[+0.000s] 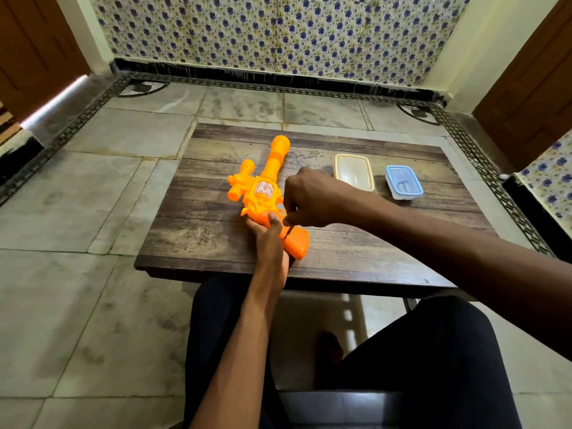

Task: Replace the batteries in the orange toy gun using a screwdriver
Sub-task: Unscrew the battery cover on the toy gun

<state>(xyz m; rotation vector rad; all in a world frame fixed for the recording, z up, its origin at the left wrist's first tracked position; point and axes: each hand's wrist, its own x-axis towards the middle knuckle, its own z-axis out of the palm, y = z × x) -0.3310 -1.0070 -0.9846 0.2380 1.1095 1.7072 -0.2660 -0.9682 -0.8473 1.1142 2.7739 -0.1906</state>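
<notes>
Head view: a seated person works on an orange toy gun at a low wooden table.

Grey stone floor (93, 289) surrounds the wooden table (371, 252), with flowered wallpaper (278, 29) behind. The toy gun (263, 193) lies flat on the table left of the middle, its barrel pointing away and its handle toward the near edge. The right hand (312, 196) reaches in from the right, fingers curled tightly round a screwdriver. The left hand (269, 239) comes up from the near edge and grips the gun just above the handle, thumb pressed on top. Two shut plastic boxes sit to the right, well apart from the gun: one with a yellow lid (353, 171) and, just beside it, a smaller one with a blue lid (404, 182). The screwdriver (288, 232) shows only as a thin dark shaft below the fist, its tip touching the handle.
</notes>
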